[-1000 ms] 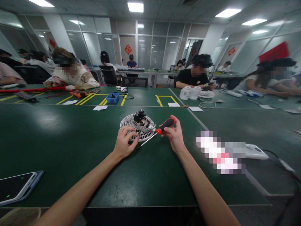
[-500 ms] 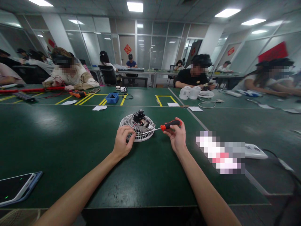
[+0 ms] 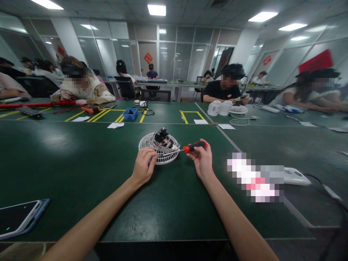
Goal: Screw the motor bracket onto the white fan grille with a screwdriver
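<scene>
A round white fan grille (image 3: 146,140) lies on the green table, with a black motor assembly (image 3: 162,137) and loose wires on top of it. My right hand (image 3: 203,161) is closed around the red and black handle of a screwdriver (image 3: 196,146). Its thin shaft points left, across the grille's near side, towards my left fingertips. My left hand (image 3: 144,165) is at the grille's near left edge, thumb and fingers pinched together close to the screwdriver's tip. Whatever small thing is between those fingers is too small to make out.
A phone (image 3: 19,217) lies at the near left. To the right are a blurred-out bright object (image 3: 251,177) and a white device (image 3: 296,176) with a cable. Beyond the grille stand a blue bin (image 3: 130,114) and white fan parts (image 3: 219,108). Co-workers sit across the table.
My right hand and the screwdriver have shifted slightly left, the tip coming closer to my left fingertips. My left hand stays pinched at the grille's edge, nearly still.
</scene>
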Demonstrator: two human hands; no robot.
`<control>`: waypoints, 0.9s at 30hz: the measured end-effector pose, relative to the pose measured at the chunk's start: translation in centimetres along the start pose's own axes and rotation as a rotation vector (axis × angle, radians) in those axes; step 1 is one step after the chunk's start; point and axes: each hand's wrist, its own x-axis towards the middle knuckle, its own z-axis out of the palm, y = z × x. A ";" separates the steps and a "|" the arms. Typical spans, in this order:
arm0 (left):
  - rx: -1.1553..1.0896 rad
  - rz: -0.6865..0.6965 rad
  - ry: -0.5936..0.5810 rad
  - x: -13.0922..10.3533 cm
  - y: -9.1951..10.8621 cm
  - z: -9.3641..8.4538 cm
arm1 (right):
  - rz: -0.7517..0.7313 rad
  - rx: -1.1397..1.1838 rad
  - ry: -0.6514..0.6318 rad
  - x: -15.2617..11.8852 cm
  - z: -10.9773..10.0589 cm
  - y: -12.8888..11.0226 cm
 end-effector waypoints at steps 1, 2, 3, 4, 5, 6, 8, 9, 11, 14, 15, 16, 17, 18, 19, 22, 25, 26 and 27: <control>-0.003 0.012 0.001 0.0 0.0 0.0 | 0.000 0.001 0.003 0.0 0.0 0.0; -0.004 0.019 0.002 0.0 0.0 0.0 | -0.001 0.002 0.006 -0.1 0.1 0.1; -0.006 0.019 0.003 0.0 0.0 0.0 | -0.002 0.003 0.008 -0.1 0.1 0.1; -0.007 0.015 0.000 0.0 0.0 0.0 | -0.002 0.004 0.009 0.0 0.0 0.1; -0.007 0.010 -0.002 0.0 0.0 0.0 | -0.001 0.005 0.008 0.0 0.0 0.2; -0.008 0.007 -0.004 0.0 0.0 0.0 | 0.002 0.007 0.004 0.0 0.0 0.2; -0.007 0.012 -0.003 0.0 0.1 0.0 | 0.017 0.014 -0.001 0.1 -0.1 0.2; -0.006 0.019 0.001 0.0 0.1 0.0 | 0.027 0.021 -0.001 0.1 -0.1 0.3; -0.002 0.028 0.007 0.0 0.1 0.0 | 0.040 0.032 0.003 0.2 -0.2 0.3; 0.006 0.006 0.001 0.0 0.1 0.0 | 0.028 0.029 0.005 0.3 -0.3 0.4; 0.008 -0.005 -0.005 0.0 0.1 0.0 | 0.022 0.024 0.004 0.3 -0.3 0.4; 0.007 -0.011 -0.011 0.0 0.1 0.0 | 0.018 0.020 0.002 0.4 -0.4 0.5; 0.004 -0.011 -0.014 0.0 0.1 0.0 | 0.018 0.017 0.003 0.4 -0.4 0.5; -0.002 -0.006 -0.016 0.0 0.1 0.0 | 0.021 0.015 0.004 0.4 -0.4 0.6; -0.010 0.002 -0.014 0.0 0.1 0.0 | 0.024 0.014 0.007 0.3 -0.4 0.6; -0.028 0.019 -0.004 0.0 0.1 0.0 | 0.033 0.011 0.020 0.3 -0.3 0.6; -0.026 -0.002 -0.016 0.0 -0.1 0.0 | 0.022 -0.004 0.017 0.2 -0.2 0.6; -0.022 -0.011 -0.024 0.0 -0.1 0.0 | 0.011 -0.011 0.013 0.2 -0.2 0.5; -0.018 -0.016 -0.028 0.0 -0.1 0.0 | -0.001 -0.018 0.010 0.2 -0.2 0.4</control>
